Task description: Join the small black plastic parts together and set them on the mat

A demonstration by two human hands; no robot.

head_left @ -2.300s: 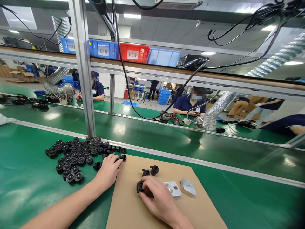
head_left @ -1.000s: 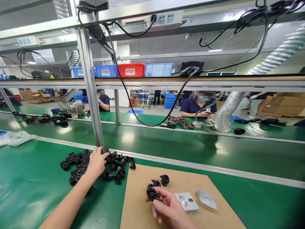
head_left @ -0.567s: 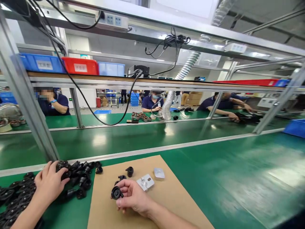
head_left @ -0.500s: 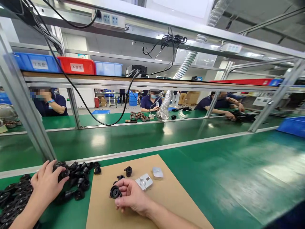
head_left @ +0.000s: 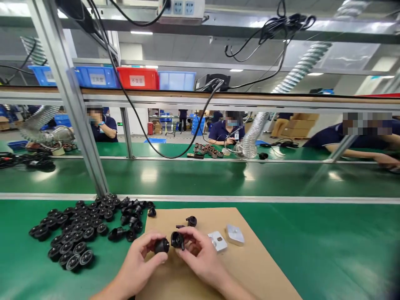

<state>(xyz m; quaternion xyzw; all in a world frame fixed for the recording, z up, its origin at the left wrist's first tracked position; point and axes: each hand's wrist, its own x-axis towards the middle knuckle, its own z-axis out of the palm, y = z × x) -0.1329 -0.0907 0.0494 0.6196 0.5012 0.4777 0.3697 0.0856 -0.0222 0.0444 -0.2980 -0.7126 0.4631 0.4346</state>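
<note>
Over the brown cardboard sheet (head_left: 250,275), my left hand (head_left: 137,260) grips a round black plastic part (head_left: 161,246) between thumb and fingers. Close beside it, my right hand (head_left: 203,258) holds a black cup-shaped housing with a side spout (head_left: 177,240), its hollow facing my left hand. The two parts are a small gap apart. Behind my right hand, another black spouted housing (head_left: 191,221) stands on the cardboard. Two silvery metal blocks, one with a slot (head_left: 218,241) and one plainer (head_left: 235,234), lie to the right.
Many round black parts (head_left: 71,233) are heaped on the green bench at left, with black spouted pieces (head_left: 133,216) alongside. A metal post (head_left: 81,125) rises behind the heap. A shelf carries blue and red bins (head_left: 137,78); a black cable (head_left: 165,156) hangs below. Co-workers sit across the bench.
My left hand has come from the heap to the cardboard with a round black part. My right hand has turned its housing toward it. The view has swung left.
</note>
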